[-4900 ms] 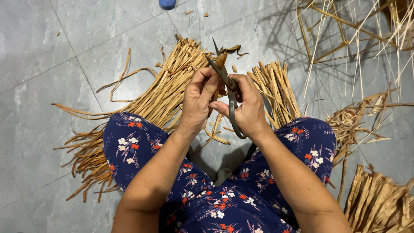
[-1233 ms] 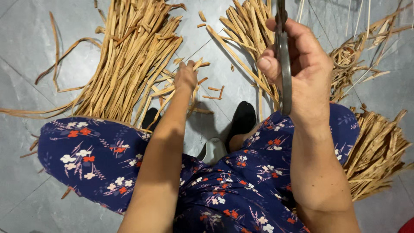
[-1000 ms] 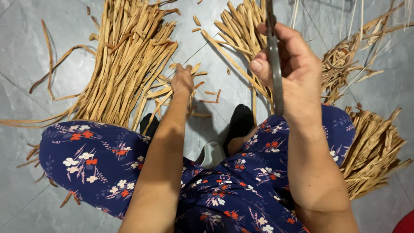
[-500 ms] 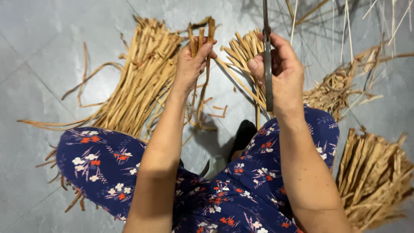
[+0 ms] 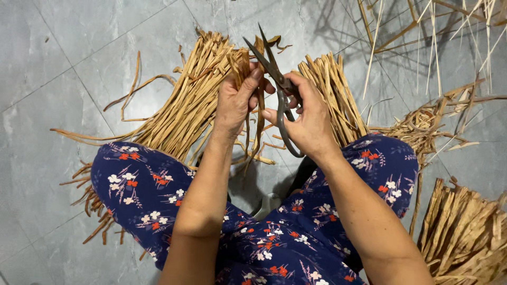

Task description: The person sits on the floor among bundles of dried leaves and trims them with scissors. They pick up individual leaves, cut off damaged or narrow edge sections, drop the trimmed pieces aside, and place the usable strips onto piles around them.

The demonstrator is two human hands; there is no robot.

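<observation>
grey stone floor tiles [image 5: 63, 95] lie under heaps of tan dried leaf strips [image 5: 185, 105], and above navy floral-trousered knees the left hand [image 5: 235, 103] is clenched round a few tan strips [image 5: 259, 105] while the right hand [image 5: 306, 119] grips dark metal scissors [image 5: 277, 84], blades parted, at their tips.

I see no packages, labels, signs or screens from here: only dried straw strips [image 5: 190, 105] on grey floor tiles [image 5: 63, 63] fill my view.
</observation>
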